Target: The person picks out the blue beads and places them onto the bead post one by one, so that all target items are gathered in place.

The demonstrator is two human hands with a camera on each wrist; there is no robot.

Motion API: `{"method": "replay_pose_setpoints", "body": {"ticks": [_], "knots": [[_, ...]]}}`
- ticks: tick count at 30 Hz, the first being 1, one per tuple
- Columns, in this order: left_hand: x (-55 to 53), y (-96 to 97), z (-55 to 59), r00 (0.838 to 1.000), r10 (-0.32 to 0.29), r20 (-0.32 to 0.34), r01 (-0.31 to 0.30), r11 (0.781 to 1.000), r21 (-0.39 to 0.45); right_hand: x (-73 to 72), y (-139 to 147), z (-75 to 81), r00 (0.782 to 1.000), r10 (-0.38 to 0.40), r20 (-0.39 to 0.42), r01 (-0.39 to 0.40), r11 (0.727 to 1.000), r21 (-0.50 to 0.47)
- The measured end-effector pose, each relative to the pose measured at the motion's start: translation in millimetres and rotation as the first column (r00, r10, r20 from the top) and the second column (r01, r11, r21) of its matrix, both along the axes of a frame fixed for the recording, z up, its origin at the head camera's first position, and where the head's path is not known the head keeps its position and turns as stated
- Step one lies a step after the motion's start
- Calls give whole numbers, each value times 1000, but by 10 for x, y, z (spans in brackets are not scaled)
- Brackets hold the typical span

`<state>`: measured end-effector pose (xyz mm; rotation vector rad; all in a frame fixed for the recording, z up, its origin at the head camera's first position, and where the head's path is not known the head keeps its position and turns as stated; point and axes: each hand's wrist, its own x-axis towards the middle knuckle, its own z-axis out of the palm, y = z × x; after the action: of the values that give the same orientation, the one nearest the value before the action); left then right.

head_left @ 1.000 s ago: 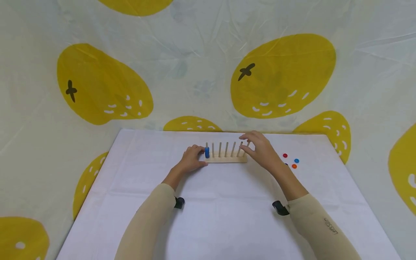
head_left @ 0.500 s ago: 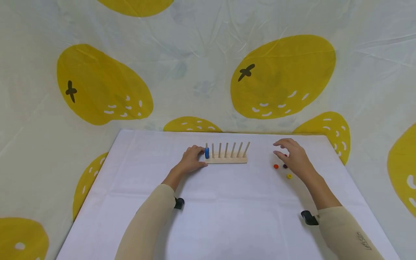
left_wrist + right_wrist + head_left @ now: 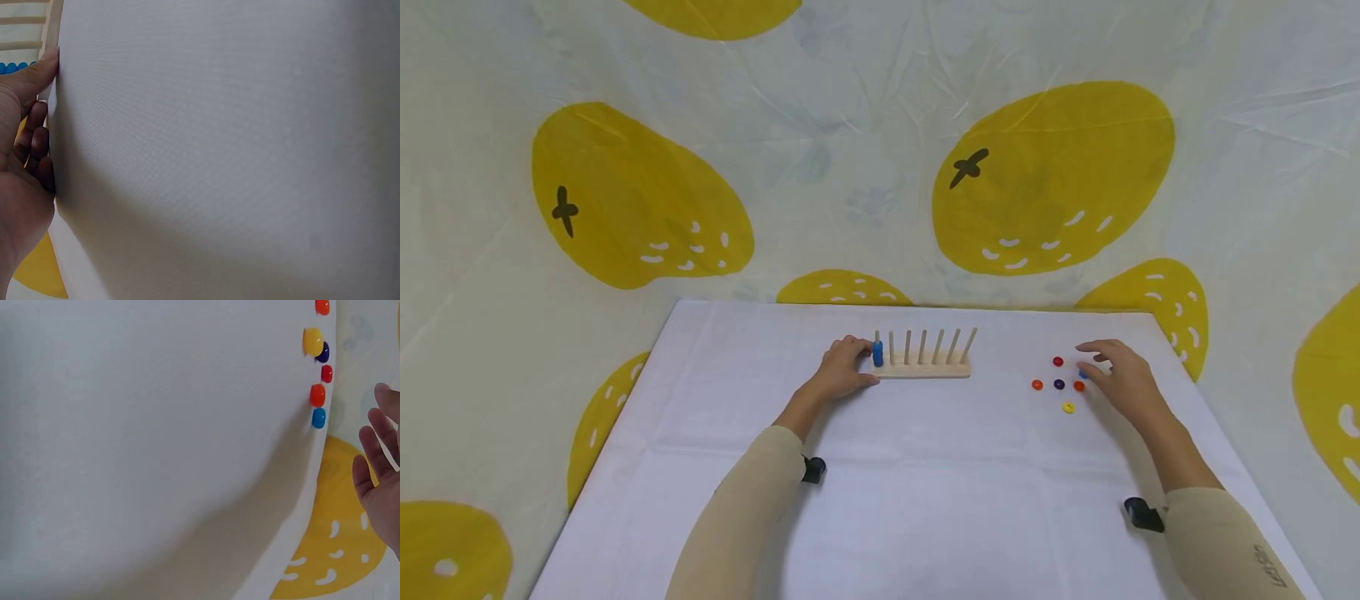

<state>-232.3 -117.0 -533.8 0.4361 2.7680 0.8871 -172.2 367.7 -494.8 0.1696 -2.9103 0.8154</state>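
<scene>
A wooden peg rack [image 3: 925, 370] stands toward the back of the table, with a row of several upright pegs. Blue beads [image 3: 877, 354] are stacked on its leftmost peg; the other pegs are bare. My left hand [image 3: 839, 369] holds the rack's left end, thumb at the front and fingers behind. Over to the right, my right hand [image 3: 1122, 382] hovers with thumb and fingers apart and nothing between them. Below its fingertips lies a loose blue bead [image 3: 319, 418], partly covered by the hand in the head view. An orange bead [image 3: 1078, 387] lies close beside it.
Left of the right hand lie a red bead [image 3: 1057, 362], a dark purple bead [image 3: 1059, 384], another orange bead [image 3: 1037, 385] and a yellow bead [image 3: 1069, 408]. A white cloth [image 3: 925, 500] covers the table. Behind hangs a fruit-patterned curtain [image 3: 850, 167].
My right hand has moved from the rack's right end rightward to the loose beads, bringing more of them into sight. The left hand and the rack have stayed put.
</scene>
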Motion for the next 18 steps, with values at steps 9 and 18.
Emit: {"method": "replay_pose_setpoints", "body": {"ticks": [9, 18], "knots": [[6, -6, 6, 1000, 5, 12, -6, 1000, 6, -9, 120, -114, 976, -48, 214, 51, 999, -8], [13, -1, 14, 1000, 3, 15, -4, 1000, 3, -18, 168, -161, 953, -39, 299, 40, 999, 4]]}}
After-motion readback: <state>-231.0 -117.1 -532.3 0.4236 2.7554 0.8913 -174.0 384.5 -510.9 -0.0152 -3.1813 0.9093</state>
